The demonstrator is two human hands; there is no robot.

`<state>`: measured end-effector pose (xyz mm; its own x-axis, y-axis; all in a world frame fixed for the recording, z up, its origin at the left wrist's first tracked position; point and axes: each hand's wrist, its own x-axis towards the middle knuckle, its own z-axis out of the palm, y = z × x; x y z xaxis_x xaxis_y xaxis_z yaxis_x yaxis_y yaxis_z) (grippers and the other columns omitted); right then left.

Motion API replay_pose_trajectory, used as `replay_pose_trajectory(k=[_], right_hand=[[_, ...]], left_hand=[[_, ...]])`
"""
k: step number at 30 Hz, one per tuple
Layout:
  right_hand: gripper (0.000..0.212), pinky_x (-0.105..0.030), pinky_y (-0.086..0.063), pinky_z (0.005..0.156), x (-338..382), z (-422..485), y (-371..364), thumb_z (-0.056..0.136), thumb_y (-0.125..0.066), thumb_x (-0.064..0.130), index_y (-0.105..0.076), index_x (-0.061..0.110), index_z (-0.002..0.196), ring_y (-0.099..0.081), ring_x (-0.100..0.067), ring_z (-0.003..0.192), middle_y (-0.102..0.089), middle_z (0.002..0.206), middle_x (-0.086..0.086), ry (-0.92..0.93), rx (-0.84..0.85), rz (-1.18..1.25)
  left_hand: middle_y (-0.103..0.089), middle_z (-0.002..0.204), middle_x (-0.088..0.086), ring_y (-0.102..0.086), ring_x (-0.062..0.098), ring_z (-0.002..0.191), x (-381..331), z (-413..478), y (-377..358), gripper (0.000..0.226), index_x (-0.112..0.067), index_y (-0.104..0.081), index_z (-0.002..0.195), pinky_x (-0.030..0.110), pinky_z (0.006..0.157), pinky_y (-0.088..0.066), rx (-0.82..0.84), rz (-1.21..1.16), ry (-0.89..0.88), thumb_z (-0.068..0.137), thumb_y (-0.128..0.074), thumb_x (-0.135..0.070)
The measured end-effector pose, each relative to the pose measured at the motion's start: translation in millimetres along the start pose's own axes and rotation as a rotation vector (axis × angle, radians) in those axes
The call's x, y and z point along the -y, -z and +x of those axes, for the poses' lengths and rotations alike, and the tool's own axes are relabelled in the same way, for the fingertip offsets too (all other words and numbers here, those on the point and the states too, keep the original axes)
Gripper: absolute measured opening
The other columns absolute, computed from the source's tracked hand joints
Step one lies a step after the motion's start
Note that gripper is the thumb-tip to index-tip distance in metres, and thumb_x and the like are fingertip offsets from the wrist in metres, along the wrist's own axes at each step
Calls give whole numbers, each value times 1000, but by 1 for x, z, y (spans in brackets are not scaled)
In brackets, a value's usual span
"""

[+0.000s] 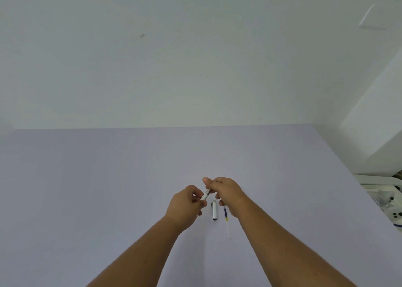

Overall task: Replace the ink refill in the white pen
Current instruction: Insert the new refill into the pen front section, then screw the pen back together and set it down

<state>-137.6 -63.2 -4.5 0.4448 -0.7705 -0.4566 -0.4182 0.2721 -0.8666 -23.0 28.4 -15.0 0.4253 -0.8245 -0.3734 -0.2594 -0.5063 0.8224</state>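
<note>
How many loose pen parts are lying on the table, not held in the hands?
2: the white cap lies below the hands, and a thin refill lies just right of it, partly under the right hand. More may be hidden.

A white pen body [205,194] is held in the air above a pale lilac table [108,188], tilted so its far end points up and to the right. Both ends are covered by fingers, so only a short white stretch with a darker band shows. Just below it, a white pen cap [214,211] with a dark clip lies flat on the table, pointing away from the viewer. Just to the right of the cap lies a thin clear ink refill [226,219], roughly parallel to it, with blue and yellow marks near its far end.
</note>
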Motion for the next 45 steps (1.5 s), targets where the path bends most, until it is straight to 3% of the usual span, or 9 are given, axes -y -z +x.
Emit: replay_pose_trajectory(k=[5,14,19,23,29,33,36,39,45], right_hand=[[6,-25,-46,60,-7,2,-1,83,-68,23,-70,19,79,-49,-13,67,-62,76,2,22,1,96],[26,-26,-49,63,-7,11,-9,82,-68,38,-71,13,87,-50,-14,66,-66,85,-4,-91,-33,123],[28,-31,-50,75,-25,26,-1,92,-51,33,-66,9,94,-58,-18,78,-68,93,-5,-6,-219,-376],[21,-32,-52,76,-47,30,-14,91,-51,23,-63,9,102,-65,-25,92,-68,103,-9,-51,-158,-769],[19,-32,-48,70,-68,34,-27,94,-44,17,-51,7,108,-63,-26,93,-65,104,-11,-5,-228,-846],[27,-31,-49,77,-59,37,-29,95,-46,27,-61,5,102,-64,-26,90,-68,99,-11,6,-226,-660],[28,-40,-57,82,-38,41,-24,93,-50,31,-64,14,75,-64,-18,68,-68,70,-1,35,-212,-167],[14,-35,-59,79,-13,44,-17,91,-58,20,-66,15,80,-65,-17,71,-69,78,-4,1,-207,296],[14,-26,-54,66,4,33,-12,90,-59,11,-68,12,80,-66,-19,73,-71,80,-8,28,-83,403]], left_hand=[[-70,78,-2,-67,10,60,-1,0,0,11,-23,-58,80,33,68,-57,-21,12,-10,84,-64,-15],[-71,86,2,-68,14,66,8,1,-4,7,-18,-59,90,34,70,-57,-75,-51,19,85,-64,-17],[-70,92,0,-69,13,69,14,1,2,22,-24,-58,105,24,59,-56,-3,-260,160,85,-67,-18],[-70,101,3,-70,20,82,21,2,8,27,-21,-54,113,29,68,-59,62,-433,248,89,-63,-14],[-70,96,5,-69,18,76,27,4,14,17,-15,-64,106,27,65,-59,85,-529,291,89,-62,-10],[-70,95,9,-68,19,74,31,4,15,19,-14,-65,105,28,68,-60,109,-536,311,88,-62,-8],[-72,93,8,-68,19,73,30,2,15,17,-15,-66,102,28,69,-60,161,-522,311,90,-58,-6],[-73,93,8,-68,18,72,26,1,15,17,-15,-67,101,28,70,-60,187,-496,312,92,-56,-7],[-72,94,7,-68,18,75,19,-4,13,19,-14,-67,105,29,73,-59,218,-467,295,92,-56,-7]])
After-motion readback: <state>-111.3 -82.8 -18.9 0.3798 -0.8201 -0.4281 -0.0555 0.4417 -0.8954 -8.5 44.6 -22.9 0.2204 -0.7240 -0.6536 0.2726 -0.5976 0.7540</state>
